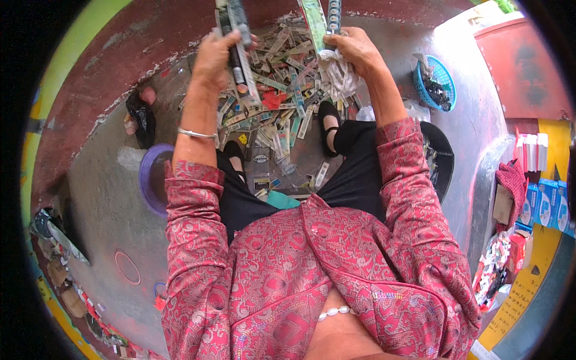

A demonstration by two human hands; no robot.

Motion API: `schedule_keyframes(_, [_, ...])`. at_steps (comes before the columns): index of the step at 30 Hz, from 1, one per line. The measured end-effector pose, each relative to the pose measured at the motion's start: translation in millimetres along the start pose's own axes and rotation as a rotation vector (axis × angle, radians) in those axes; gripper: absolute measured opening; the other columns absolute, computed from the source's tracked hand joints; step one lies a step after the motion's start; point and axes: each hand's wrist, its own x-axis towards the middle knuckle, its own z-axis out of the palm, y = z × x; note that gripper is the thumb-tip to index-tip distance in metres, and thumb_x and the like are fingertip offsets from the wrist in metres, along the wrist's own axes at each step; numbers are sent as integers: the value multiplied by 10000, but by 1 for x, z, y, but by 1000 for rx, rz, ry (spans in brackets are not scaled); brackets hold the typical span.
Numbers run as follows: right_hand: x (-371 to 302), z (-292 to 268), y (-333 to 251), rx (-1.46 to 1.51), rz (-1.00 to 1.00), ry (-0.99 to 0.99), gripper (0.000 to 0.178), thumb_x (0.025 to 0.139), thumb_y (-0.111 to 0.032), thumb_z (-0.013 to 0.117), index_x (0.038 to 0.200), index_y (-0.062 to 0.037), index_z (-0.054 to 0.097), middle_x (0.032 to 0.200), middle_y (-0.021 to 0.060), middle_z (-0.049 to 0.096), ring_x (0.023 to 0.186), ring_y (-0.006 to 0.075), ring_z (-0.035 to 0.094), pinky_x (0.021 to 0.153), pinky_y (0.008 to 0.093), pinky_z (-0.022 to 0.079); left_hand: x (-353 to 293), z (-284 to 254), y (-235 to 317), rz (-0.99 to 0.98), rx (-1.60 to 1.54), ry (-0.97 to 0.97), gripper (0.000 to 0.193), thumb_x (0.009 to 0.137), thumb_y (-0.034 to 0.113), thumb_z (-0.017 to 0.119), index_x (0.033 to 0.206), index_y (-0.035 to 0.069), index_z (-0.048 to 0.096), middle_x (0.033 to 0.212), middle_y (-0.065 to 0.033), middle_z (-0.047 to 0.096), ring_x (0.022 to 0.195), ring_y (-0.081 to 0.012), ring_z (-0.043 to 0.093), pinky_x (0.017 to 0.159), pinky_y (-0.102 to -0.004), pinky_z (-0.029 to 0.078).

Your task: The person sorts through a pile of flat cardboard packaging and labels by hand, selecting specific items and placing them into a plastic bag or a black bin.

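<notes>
My left hand [214,57] is closed around long, narrow strips [245,81], dark with a clear or pale edge, that look like slim packages; they are slightly blurred. In my right hand [358,51] are a long green-and-white strip [313,24] and a dark strip with a row of pale round marks [334,13]. A crumpled white cloth [339,77] hangs under those right fingers, gripped with the strips. Both hands are raised over a pile of similar flat, narrow packages [279,135] spread on the floor between and beyond my feet.
Left of my legs stands a purple basin [146,180], with a black plastic bag [144,123] beyond it. A blue mesh basket [418,78] with dark contents is at far right. A dark tub [447,159] stands beside my right leg. Blue boxes [549,204] line the right edge.
</notes>
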Motion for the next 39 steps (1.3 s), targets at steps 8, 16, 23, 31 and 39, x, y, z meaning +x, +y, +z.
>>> schedule_keyframes(8, [0, -2, 2, -627, 49, 159, 388, 754, -319, 607, 895, 42, 619, 786, 166, 634, 712, 189, 602, 643, 341, 464, -10, -16, 13, -92, -36, 16, 267, 851, 144, 528, 1071, -7, 535, 875, -91, 621, 742, -140, 604, 590, -236, 481])
schedule_keyframes(16, [-17, 18, -36, 369, 195, -129, 362, 823, -347, 599, 893, 8, 608, 742, 66, 627, 583, 113, 577, 515, 244, 473, -27, 40, -12, -299, -36, -421, 282, 818, 180, 589, 1015, -13, 532, 878, -100, 618, 713, -143, 595, 622, -252, 498])
schedule_keyframes(23, [-26, 23, -46, 407, 135, -77, 176, 739, -111, 652, 841, 21, 598, 763, 71, 611, 637, 128, 579, 546, 265, 485, -30, 54, -25, -399, -100, -401, 195, 825, 181, 593, 949, 39, 543, 791, -28, 590, 639, -103, 572, 555, -245, 489])
schedule_keyframes(31, [-28, 19, -43, 462, 181, -117, 108, 788, -71, 612, 868, 0, 594, 783, 67, 632, 640, 118, 601, 565, 244, 501, -32, 50, -19, -435, -140, -452, 152, 790, 121, 617, 899, 40, 549, 759, -5, 572, 619, -85, 540, 580, -219, 461])
schedule_keyframes(39, [-26, 8, -40, 397, 137, 7, 112, 754, -51, 628, 853, -5, 605, 741, 55, 621, 573, 111, 584, 498, 231, 480, -33, 43, -20, -357, -1, -519, 336, 772, 134, 620, 1048, -24, 508, 959, -116, 616, 845, -182, 626, 715, -265, 511])
